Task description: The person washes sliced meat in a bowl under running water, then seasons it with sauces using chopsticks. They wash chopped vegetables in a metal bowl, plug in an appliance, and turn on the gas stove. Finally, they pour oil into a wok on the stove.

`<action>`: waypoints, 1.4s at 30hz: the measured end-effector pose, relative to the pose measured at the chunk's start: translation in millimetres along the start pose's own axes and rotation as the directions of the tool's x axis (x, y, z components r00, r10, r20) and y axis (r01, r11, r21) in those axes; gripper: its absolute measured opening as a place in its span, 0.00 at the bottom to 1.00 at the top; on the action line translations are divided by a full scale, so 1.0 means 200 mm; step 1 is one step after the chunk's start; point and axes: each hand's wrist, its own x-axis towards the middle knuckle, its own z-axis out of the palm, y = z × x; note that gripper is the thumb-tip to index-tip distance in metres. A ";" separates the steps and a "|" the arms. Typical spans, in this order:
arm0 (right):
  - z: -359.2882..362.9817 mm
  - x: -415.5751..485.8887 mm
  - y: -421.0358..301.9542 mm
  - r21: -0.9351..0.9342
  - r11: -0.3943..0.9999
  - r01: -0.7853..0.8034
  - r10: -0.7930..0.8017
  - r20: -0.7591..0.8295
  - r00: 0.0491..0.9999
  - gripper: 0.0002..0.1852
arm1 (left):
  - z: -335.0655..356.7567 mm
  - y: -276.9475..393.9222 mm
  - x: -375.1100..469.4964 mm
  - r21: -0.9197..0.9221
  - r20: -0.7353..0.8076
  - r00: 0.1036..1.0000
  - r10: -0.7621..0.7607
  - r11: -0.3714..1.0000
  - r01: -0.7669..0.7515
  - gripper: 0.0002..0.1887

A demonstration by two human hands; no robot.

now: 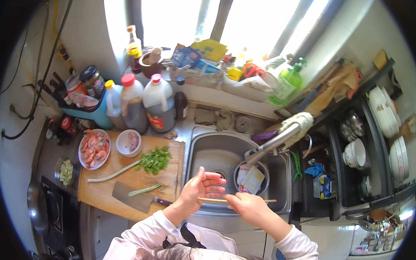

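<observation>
My right hand (248, 206) grips a thin wooden stick, apparently a chopstick (272, 200), over the sink's front edge. Its left end reaches the base of my left hand (201, 187); whether they touch is unclear. That left hand is turned palm up, fingers apart and slightly bent. Left of it lies a cleaver (132, 196) on a wooden cutting board (99, 195), a piece of green onion (144, 190) across its blade. Chopped greens (155, 160) and a long white scallion stalk (114, 171) are farther back. Behind my hands is the steel sink (209, 152).
A plate of shrimp (95, 149) and a white bowl of minced meat (133, 142) stand on the board's back edge. Beyond are several large bottles (158, 104). A faucet (271, 144) overhangs a pot with packaging (252, 178). Dish racks (335, 180) rise at right, a stove (54, 206) at left.
</observation>
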 end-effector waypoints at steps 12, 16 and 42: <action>-0.15 1.83 0.26 0.183 0.978 -0.102 0.189 -0.565 0.803 0.19 | -0.46 0.02 0.08 0.988 0.142 0.916 0.374 -0.004 -0.152 0.31; -0.07 2.08 0.32 0.045 0.975 -0.216 0.209 -0.495 0.843 0.22 | -0.43 0.04 0.08 0.983 0.179 0.965 0.194 0.010 -0.184 0.31; -0.63 1.25 -0.35 -0.004 0.928 0.372 -0.358 -0.282 0.890 0.11 | -0.42 0.42 0.22 0.878 0.076 0.458 0.886 0.158 -0.452 0.48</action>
